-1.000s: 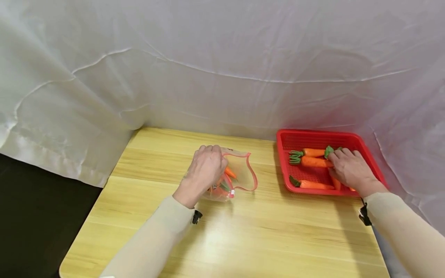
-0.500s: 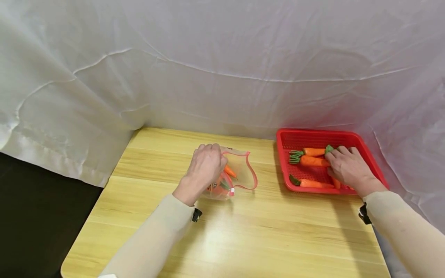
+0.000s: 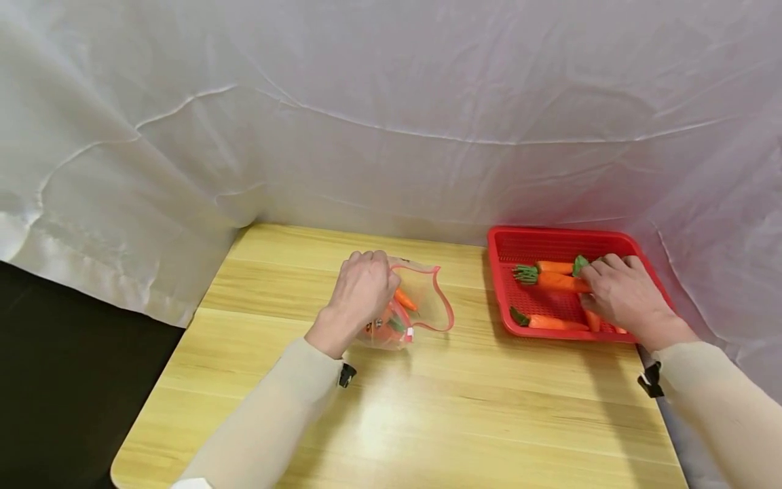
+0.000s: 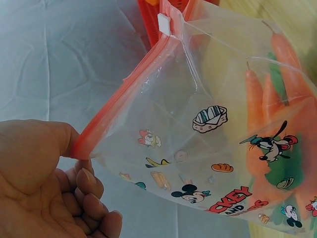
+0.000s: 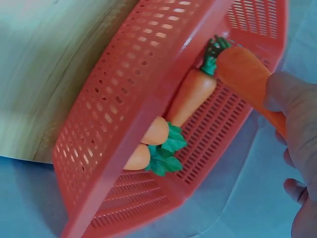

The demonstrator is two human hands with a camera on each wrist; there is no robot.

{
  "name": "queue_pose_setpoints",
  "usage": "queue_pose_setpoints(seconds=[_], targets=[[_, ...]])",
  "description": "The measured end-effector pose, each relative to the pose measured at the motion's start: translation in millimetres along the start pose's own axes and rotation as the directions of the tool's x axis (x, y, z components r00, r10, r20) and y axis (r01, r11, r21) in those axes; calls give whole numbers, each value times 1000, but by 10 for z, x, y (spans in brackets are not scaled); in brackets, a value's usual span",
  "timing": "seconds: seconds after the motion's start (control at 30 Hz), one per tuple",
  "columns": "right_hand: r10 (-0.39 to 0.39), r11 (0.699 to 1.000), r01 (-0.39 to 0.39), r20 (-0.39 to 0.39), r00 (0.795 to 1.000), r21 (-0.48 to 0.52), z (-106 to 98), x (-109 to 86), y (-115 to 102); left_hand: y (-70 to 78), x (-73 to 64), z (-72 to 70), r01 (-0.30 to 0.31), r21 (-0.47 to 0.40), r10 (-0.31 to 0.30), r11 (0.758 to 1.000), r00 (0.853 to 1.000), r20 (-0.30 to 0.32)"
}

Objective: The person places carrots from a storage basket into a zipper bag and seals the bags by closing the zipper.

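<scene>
With thumb and forefinger my left hand pinches the red zip edge of a clear slider bag printed with cartoon figures. The bag's mouth gapes toward the right. Several carrots with green tops show through its plastic. Over at the right, my right hand grips a carrot above the red basket; its green top points left in the head view. More carrots lie in the basket, some partly hidden by the hand and the rim.
The basket stands at the back right of the wooden table, close to the pale curtain that hangs behind and at both sides. To the left, beyond the table edge, is a dark area.
My right hand has shifted slightly right, and the carrot in it has moved along with it. My left hand keeps its hold on the bag, almost still.
</scene>
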State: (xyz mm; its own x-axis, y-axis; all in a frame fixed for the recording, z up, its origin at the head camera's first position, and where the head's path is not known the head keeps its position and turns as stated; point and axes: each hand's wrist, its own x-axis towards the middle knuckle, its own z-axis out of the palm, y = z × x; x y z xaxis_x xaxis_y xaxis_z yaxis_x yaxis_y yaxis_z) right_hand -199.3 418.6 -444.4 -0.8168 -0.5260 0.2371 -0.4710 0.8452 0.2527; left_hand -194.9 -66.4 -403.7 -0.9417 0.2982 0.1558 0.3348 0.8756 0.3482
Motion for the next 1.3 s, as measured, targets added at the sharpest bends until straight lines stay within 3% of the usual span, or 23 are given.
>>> queue_pose_setpoints(seconds=[0.43,0.77,1.0,1.13,1.3], targets=[[-6,999,13,-127,992,48,-306,-81,-135,6,4,6,-26,33,28,999,999,-39],[11,985,39,-288,958,166,-722,-49,-756,5,-16,20,-123,135,142,983,980,-141],[-19,952,131,-372,928,276,-956,94,-1170,-22,2,-16,-103,118,117,988,985,-124],[-61,930,194,-390,919,313,-975,201,-1404,-30,6,-34,-88,99,98,991,989,-110],[-104,922,221,-348,932,317,-810,374,-1627,-19,5,-50,-75,80,83,994,991,-107]])
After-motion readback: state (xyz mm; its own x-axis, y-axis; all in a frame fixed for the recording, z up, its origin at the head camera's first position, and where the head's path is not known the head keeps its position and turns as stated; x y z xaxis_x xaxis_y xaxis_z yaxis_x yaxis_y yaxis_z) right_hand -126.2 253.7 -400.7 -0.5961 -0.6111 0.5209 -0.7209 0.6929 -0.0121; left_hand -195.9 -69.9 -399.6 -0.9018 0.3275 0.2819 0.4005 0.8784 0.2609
